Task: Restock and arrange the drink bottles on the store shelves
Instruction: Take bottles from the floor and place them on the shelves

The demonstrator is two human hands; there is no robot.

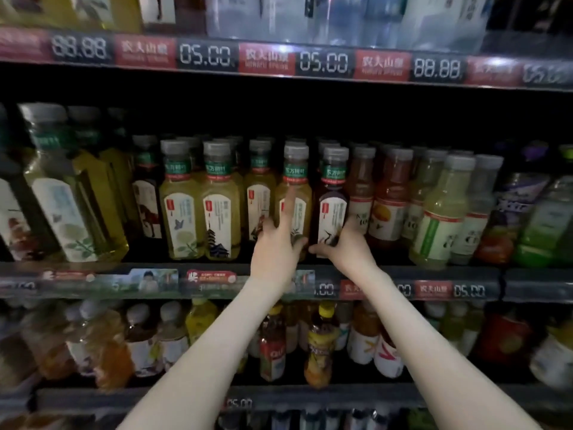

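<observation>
1. Several rows of drinks behind the front bottles on the black middle shelf (527,287) were sunk in shadow. Only grey caps showed, and their number could not be told.
2. Clear plastic bottles on the top shelf (341,17) were cut off by the upper edge of the view, leaving only their lower parts above the red-and-black price strip (322,62).
3. Mixed juice bottles on the lower shelf (319,342) were blurred and their labels unreadable. Both bare forearms crossed in front of some of them.
4. A yellow-green plastic tea bottle (296,169) with a grey cap stood upright at the shelf's front edge, near the middle of the row. Its lower label and base were hidden by the left hand (276,243).
5. Just to its right stood a dark brown plastic tea bottle (333,206) with a white label. Its bottom right corner was covered by the right hand (347,243).
6. The left hand reached up from below. Its index finger lay straight up the yellow-green bottle's label, its thumb curled across the low front, and the other fingers went round the left side, so the grip was clamped on that bottle.
7. The right hand's thumb pointed left under the dark bottle's label and its fingers wrapped the right side, so that grip was closed round that bottle.
</observation>
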